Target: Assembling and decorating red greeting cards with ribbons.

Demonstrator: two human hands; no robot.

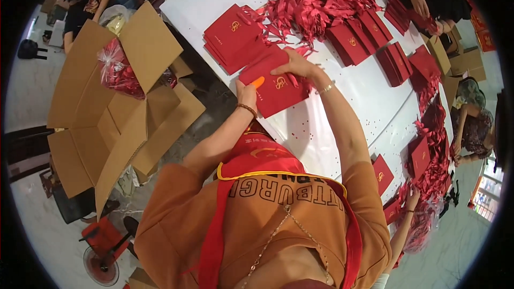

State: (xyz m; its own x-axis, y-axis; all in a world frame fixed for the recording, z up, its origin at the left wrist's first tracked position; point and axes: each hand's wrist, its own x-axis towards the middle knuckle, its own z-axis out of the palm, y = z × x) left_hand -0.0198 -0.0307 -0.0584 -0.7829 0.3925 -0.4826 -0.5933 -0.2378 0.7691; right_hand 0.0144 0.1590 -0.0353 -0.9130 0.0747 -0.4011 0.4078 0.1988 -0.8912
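At the table's near-left edge I have a flat red gift bag (270, 106) with a gold emblem between my two hands. My left hand (246, 95) grips its left side, an orange finger cot on the thumb pressing the front face. Across the bag's top edge lies my right hand (295, 68), thumb on the face and fingers closed near the red ribbon, partly hidden. Just beyond, touching or overlapping the held bag, a stack of similar red bags (227, 35) lies flat. Farther off spreads a big heap of red ribbons (321, 2).
Packed red bags (349, 45) stand on the white table (353, 93). More bags and ribbons (433, 150) line its right side. Open cardboard boxes (115, 134), one with a plastic-wrapped red bundle (119, 69), stand at left. Other people's hands (417, 2) work at the far right.
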